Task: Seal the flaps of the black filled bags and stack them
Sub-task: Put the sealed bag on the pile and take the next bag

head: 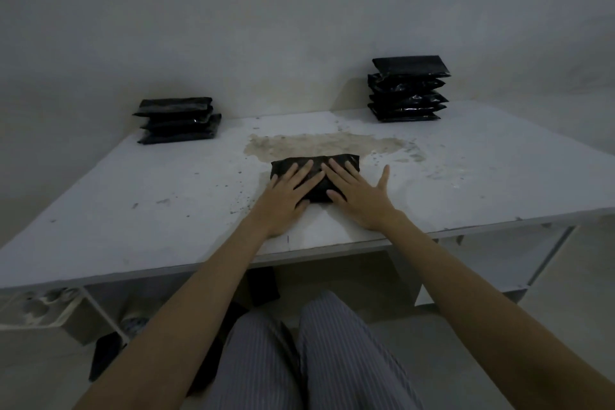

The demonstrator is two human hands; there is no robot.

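A black filled bag [346,161] lies flat near the middle of the white table [133,196]. My left hand [286,196] presses on its left half with straight, spread fingers. My right hand [357,193] presses on its right half, fingers straight, with the thumb and little finger out on the table. At the back left stands a low stack of black bags [178,120]. A taller stack of black bags [407,88] stands at the back right by the wall.
A brownish worn patch [319,143] marks the tabletop just behind the bag. The table's front edge [316,251] runs close under my wrists. My legs in striped trousers [299,359] are below it. A bare wall stands behind the table.
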